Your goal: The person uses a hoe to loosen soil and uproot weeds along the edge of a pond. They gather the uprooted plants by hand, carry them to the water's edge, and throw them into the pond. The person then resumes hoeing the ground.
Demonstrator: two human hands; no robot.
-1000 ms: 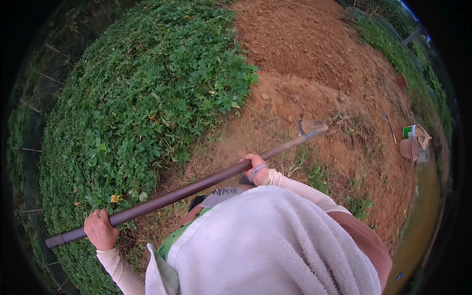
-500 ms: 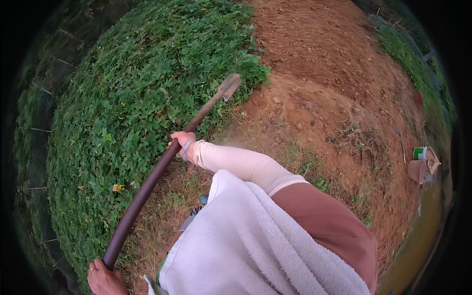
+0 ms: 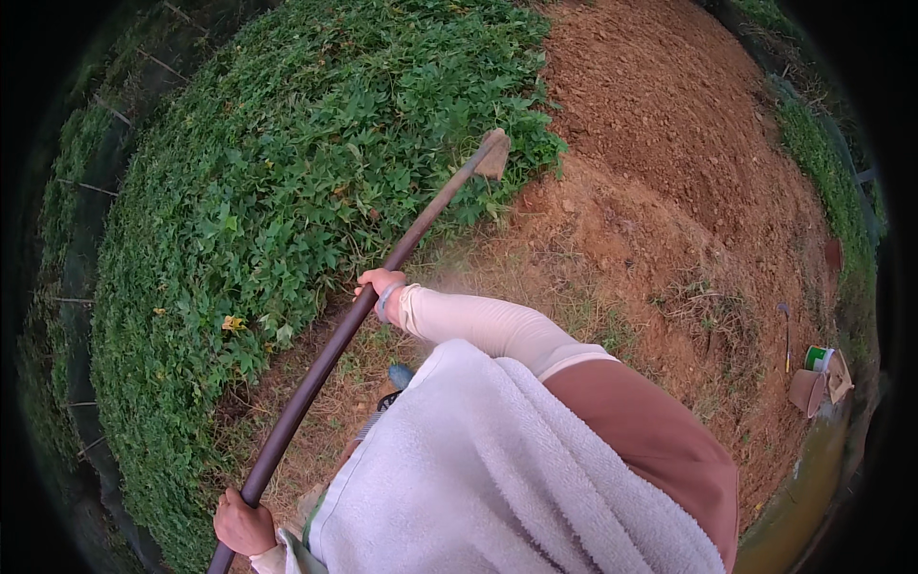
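A hoe (image 3: 311, 386) slants from the near left toward the far middle, its long handle a smooth, dark maroon-brown that turns thinner, paler and duller toward the head. The blade (image 3: 493, 158) is broad and tan-grey, as if coated with dry soil — it shows over the right edge of the leafy green vines (image 3: 277, 191), though whether it touches them I cannot tell. The left hand (image 3: 245, 524) has its fingers closed around the near part of the handle; the right hand (image 3: 382, 289), a pale band (image 3: 383, 302) at its wrist, grips it farther along. Bare reddish-brown soil (image 3: 660, 115) lies beyond, far and to the right.
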